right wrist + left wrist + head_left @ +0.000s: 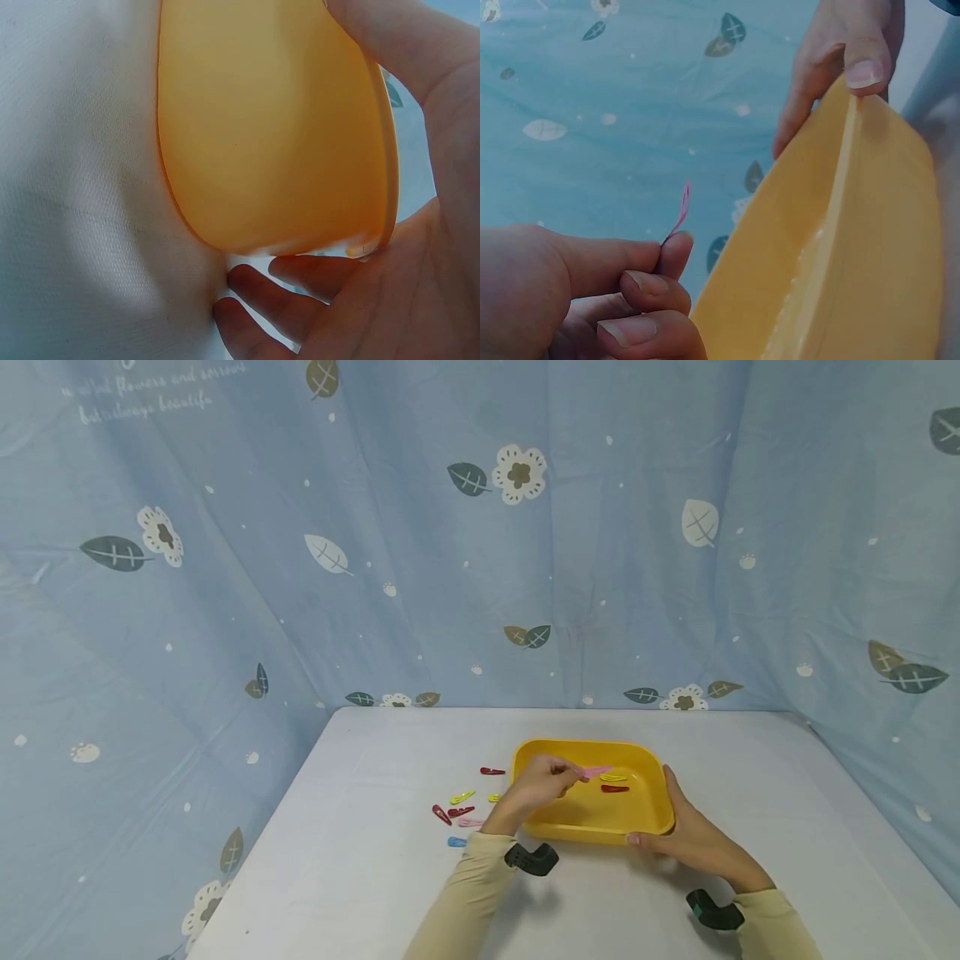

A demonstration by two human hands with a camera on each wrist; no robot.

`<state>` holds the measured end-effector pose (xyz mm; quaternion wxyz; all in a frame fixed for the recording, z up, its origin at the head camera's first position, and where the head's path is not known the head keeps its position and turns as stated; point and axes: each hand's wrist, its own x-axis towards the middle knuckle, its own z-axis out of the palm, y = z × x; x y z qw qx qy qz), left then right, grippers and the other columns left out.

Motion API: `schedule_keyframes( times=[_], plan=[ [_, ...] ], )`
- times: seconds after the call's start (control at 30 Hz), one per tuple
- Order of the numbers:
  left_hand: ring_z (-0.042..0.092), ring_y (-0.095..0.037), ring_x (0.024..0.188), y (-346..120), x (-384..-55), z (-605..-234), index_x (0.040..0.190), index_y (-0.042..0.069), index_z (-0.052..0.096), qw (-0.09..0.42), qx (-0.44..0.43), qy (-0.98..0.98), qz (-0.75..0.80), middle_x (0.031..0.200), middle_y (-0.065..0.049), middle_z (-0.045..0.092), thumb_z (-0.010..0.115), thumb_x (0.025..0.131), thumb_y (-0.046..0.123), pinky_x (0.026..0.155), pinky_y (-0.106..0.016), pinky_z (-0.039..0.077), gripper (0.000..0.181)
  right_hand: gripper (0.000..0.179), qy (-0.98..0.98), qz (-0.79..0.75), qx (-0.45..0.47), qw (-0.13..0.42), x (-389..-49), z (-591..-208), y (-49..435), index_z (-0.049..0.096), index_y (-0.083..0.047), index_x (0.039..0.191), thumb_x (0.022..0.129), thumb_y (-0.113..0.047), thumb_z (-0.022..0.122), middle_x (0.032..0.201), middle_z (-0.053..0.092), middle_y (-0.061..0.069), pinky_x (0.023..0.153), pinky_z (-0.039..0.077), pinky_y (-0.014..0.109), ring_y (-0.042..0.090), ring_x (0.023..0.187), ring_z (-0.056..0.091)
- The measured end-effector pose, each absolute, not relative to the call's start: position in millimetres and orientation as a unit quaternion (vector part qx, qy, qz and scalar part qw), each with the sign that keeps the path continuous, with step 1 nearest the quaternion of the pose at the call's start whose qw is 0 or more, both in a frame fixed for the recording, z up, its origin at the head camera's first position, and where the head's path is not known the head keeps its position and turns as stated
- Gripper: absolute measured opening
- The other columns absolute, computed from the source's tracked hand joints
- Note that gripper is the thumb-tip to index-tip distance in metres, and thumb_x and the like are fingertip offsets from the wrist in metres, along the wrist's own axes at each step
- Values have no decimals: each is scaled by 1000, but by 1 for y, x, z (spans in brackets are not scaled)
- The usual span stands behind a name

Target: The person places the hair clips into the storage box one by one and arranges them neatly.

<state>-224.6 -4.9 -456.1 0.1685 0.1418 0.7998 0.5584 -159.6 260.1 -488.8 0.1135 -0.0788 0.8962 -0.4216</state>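
My left hand (542, 785) reaches over the yellow tray (577, 835) and pinches a pink hair clip (597, 772) between thumb and forefinger. In the left wrist view the pink clip (684, 206) points up from the fingertips, above the tray's rim. Around the tray's right end, my right hand (701, 835) grips with the thumb at the front rim and the fingers along the side. The right wrist view shows its fingers (281, 300) beside the tray wall (262, 135). Inside the tray lie a yellow clip (613, 777) and a red clip (615, 789).
Left of the tray, several clips lie scattered on the white table (360, 860): red ones (442, 814), a yellow one (462, 797), a pink one (470, 822) and a blue one (457, 842). A second yellow clip (494, 797) is partly hidden. Behind hangs a blue patterned curtain (420, 527).
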Motion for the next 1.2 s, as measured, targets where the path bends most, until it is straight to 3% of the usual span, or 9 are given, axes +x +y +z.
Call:
schedule_keyframes(
  times=[0.57, 0.83, 1.0, 1.2],
  plan=[
    [39, -12, 62, 13, -223, -460, 102, 10, 82, 170, 121, 833, 512, 70, 3, 46, 63, 103, 27, 58, -26, 30, 25, 134, 895, -424, -81, 111, -158, -488, 258, -23, 1, 160, 86, -47, 79, 168, 4, 36, 114, 29, 75, 56, 149, 29],
    [50, -11, 76, 23, -223, -463, 98, 14, 83, 166, 101, 845, 498, 93, 6, 69, 67, 100, 23, 67, -26, 39, 19, 135, 897, -420, -77, 114, -158, -489, 258, -22, 0, 160, 86, -49, 79, 168, 4, 35, 115, 28, 74, 55, 150, 29],
    [47, -10, 72, 28, -224, -467, 93, 14, 84, 162, 96, 848, 496, 90, 5, 70, 68, 100, 22, 64, -24, 36, 19, 135, 896, -423, -79, 112, -159, -490, 259, -23, -1, 160, 86, -48, 80, 168, 5, 35, 115, 30, 74, 53, 149, 31],
    [51, -10, 77, 33, -222, -472, 92, 13, 83, 165, 86, 852, 490, 93, 6, 72, 69, 99, 21, 67, -23, 40, 19, 135, 895, -425, -84, 106, -159, -490, 259, -21, 0, 160, 86, -48, 80, 168, 6, 35, 115, 30, 73, 52, 147, 35]
  ],
)
